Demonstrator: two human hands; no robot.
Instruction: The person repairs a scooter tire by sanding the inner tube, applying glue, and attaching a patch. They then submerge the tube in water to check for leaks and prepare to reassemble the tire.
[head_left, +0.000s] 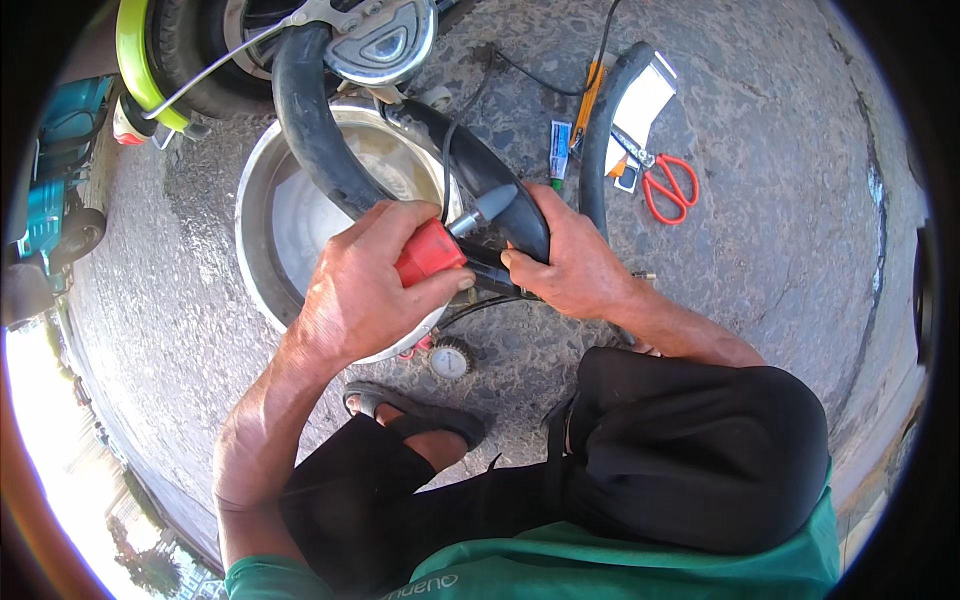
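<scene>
My left hand [365,275] is closed around a red handheld grinder [430,253]. A grey cone-shaped grinding bit [493,203] sticks out of it on a metal shaft, over the black inner tube [478,165]. Whether the bit touches the rubber, I cannot tell. My right hand [575,255] pinches a bend of that tube, thumb on the near side and fingers behind. The tube loops up toward a motorbike's metal part [380,45] and passes over a wide metal basin [262,175] with what looks like shallow water inside.
Red-handled scissors [670,190], a blue-and-white glue tube [558,150], a strip of black rubber [597,135] and white paper [645,105] lie on the stone ground. A round gauge [450,358] sits near my sandalled foot [420,420]. The motorbike wheel [190,60] stands at upper left.
</scene>
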